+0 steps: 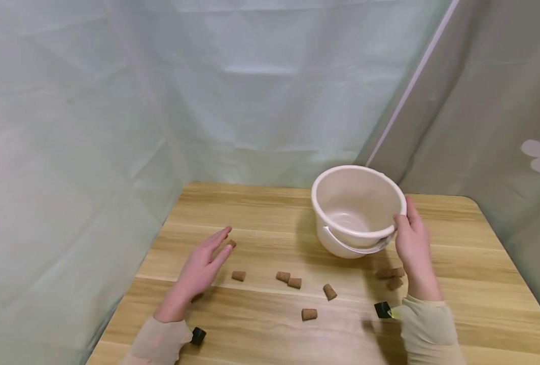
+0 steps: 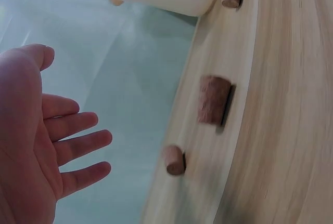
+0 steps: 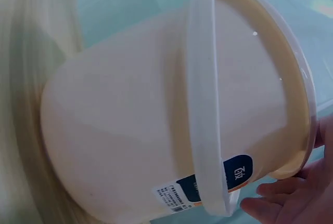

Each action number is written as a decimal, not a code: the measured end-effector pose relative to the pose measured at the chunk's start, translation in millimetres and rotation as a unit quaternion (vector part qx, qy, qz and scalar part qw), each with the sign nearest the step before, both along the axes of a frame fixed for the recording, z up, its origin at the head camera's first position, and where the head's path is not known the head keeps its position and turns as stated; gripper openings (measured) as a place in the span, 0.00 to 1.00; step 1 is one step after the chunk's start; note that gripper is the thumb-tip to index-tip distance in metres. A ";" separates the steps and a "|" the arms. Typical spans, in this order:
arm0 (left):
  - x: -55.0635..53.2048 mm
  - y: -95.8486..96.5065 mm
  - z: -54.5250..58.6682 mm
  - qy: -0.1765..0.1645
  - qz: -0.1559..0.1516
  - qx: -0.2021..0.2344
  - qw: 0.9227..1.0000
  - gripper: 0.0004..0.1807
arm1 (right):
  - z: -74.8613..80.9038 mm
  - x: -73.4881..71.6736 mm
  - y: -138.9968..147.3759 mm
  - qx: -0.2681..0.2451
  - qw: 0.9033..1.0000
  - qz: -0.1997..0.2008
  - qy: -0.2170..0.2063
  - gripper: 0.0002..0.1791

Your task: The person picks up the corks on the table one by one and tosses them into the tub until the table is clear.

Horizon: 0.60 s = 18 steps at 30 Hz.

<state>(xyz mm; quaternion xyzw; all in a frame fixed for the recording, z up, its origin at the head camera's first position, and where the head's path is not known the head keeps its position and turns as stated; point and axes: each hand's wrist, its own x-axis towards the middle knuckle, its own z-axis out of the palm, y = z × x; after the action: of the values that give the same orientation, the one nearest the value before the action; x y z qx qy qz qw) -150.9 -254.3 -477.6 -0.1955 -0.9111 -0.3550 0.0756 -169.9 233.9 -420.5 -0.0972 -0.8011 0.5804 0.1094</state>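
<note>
A white plastic bucket (image 1: 331, 242) is at the back right of the table, its open top facing up and its inside bare. The white handle (image 1: 356, 250) hangs down along the near side. With thumb and fingers my right hand (image 1: 413, 241) grips the bucket's right rim. A dark label (image 3: 238, 172) shows beside the handle in the right wrist view. Whether the bucket's base touches the table, I cannot tell. My left hand (image 1: 201, 266) hovers over the table's left part, fingers extended and holding nothing. One cork (image 1: 231, 244) lies just beyond its fingertips.
Several brown corks lie scattered on the wooden table (image 1: 260, 213), among them one cork (image 1: 309, 314) near the front and a touching pair (image 1: 289, 280) at the middle. More corks (image 1: 390, 276) sit left of my right wrist. Pale curtains (image 1: 270, 91) enclose the table.
</note>
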 end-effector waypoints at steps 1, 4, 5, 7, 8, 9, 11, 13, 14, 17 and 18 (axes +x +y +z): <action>0.8 -2.3 0.5 -0.003 0.003 0.002 1.000 0.31 | 0.8 1.2 -2.0 0.009 1.000 -0.002 -0.004 0.35; 3.4 -10.8 1.8 -0.003 0.015 0.000 1.000 0.30 | 3.0 4.2 -7.5 0.028 1.000 0.002 -0.011 0.35; 4.5 -14.2 2.0 -0.003 0.020 -0.004 1.000 0.30 | 3.5 4.9 -9.3 0.032 0.999 0.004 -0.014 0.35; 6.7 -21.3 2.6 -0.007 0.029 -0.009 1.000 0.30 | 4.5 6.1 -12.5 0.040 0.999 0.010 -0.017 0.35; 8.0 -25.3 2.6 -0.010 0.034 -0.013 0.999 0.31 | 5.1 6.8 -14.0 0.045 0.999 0.013 -0.019 0.35; 9.0 -29.4 2.6 -0.012 0.037 -0.016 0.999 0.31 | 5.8 7.4 -15.3 0.048 0.998 0.018 -0.020 0.35; 11.3 -37.9 2.3 -0.016 0.045 -0.020 0.999 0.30 | 7.2 8.2 -17.6 0.055 0.998 0.029 -0.021 0.35; 13.9 -46.4 2.1 -0.021 0.052 -0.024 0.998 0.31 | 8.8 9.0 -19.6 0.066 0.997 0.043 -0.022 0.36; 15.4 -50.6 2.0 -0.023 0.054 -0.026 0.998 0.31 | 9.4 9.2 -20.7 0.071 0.996 0.051 -0.021 0.36; 20.1 -61.6 2.0 -0.023 0.057 -0.041 0.997 0.30 | 10.6 10.4 -23.0 0.083 0.994 0.068 -0.017 0.36; 22.3 -64.7 2.2 -0.023 0.057 -0.047 0.997 0.30 | 10.8 10.6 -23.8 0.085 0.994 0.073 -0.015 0.36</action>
<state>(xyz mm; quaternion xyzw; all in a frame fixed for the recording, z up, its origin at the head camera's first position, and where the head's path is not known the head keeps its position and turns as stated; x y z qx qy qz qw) -128.6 -319.0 -475.3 -0.1384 -0.9379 -0.3113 0.0653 -159.3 210.0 -409.7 -0.0373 -0.8541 0.5150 0.0624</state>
